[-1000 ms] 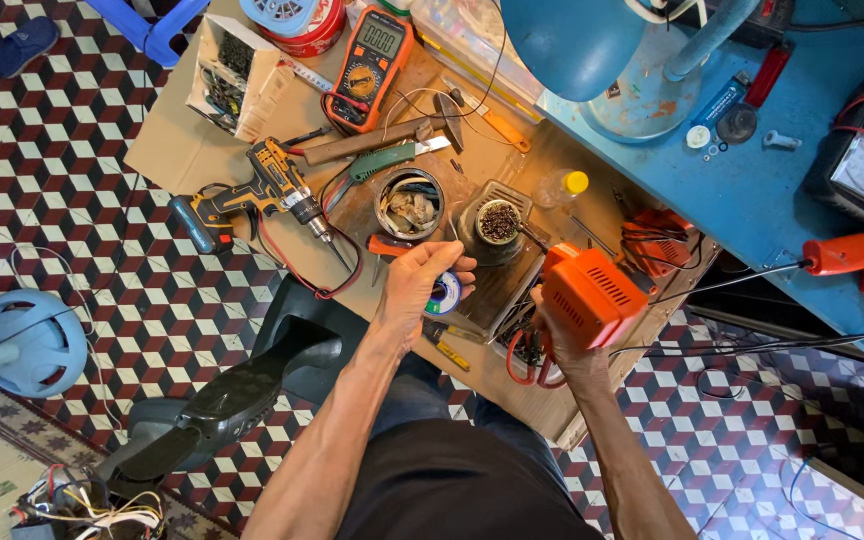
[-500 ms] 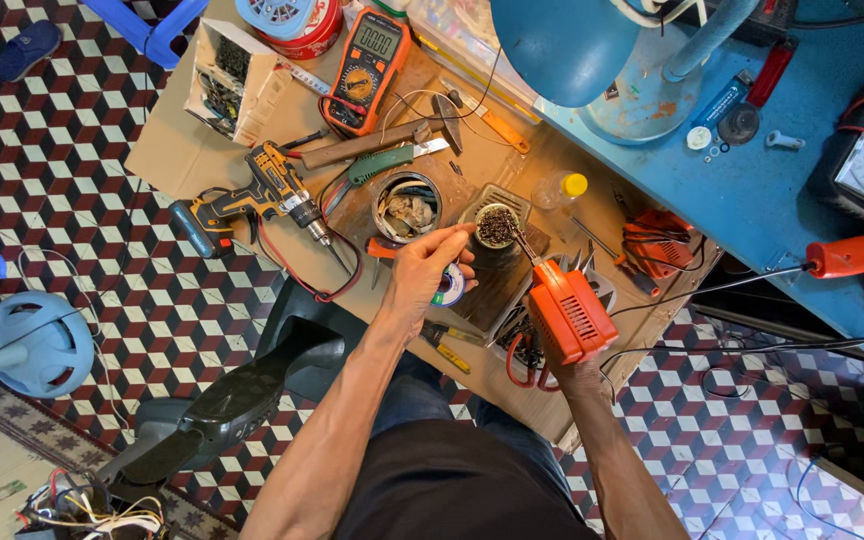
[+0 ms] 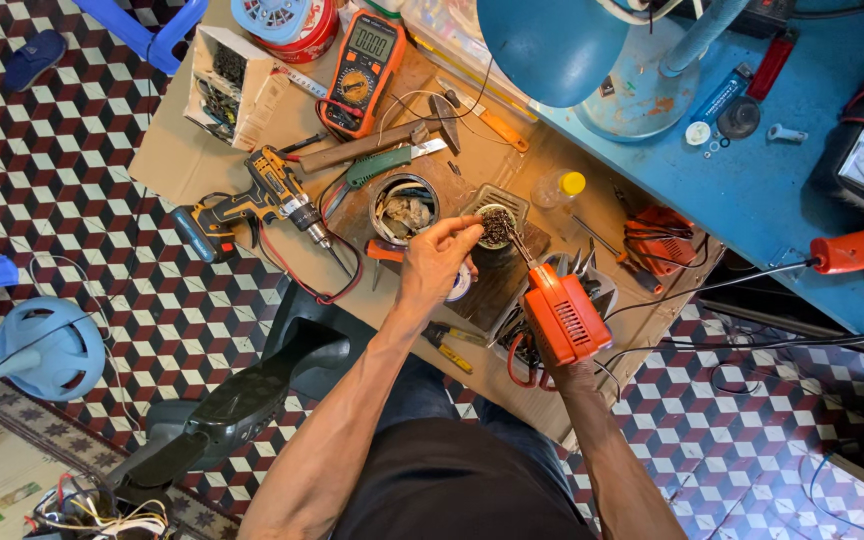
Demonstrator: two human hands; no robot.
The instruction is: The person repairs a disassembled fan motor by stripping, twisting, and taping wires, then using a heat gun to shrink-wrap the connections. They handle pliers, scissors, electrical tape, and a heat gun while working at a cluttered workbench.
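Note:
My right hand (image 3: 580, 378) grips an orange soldering gun (image 3: 562, 315). Its thin tip reaches up-left into a small round tin (image 3: 497, 227) filled with brown metal wool. My left hand (image 3: 436, 262) is stretched over the cardboard-covered table (image 3: 167, 155), thumb and forefinger pinched together at the tin's left rim. Whether they hold the rim or something thin I cannot make out. A blue-and-white solder spool (image 3: 463, 286) lies partly hidden under that hand.
Left of the tin stands a larger can of scraps (image 3: 404, 212). Further left lie a yellow cordless drill (image 3: 252, 200), a hammer (image 3: 372, 148) and an orange multimeter (image 3: 364, 70). A blue lamp shade (image 3: 552, 45) hangs over the blue bench (image 3: 752, 160). A yellow-capped bottle (image 3: 560, 187) stands nearby.
My left hand has lifted off the solder spool and moved up-right to the small tin. The soldering gun has swung left, bringing its tip into the tin.

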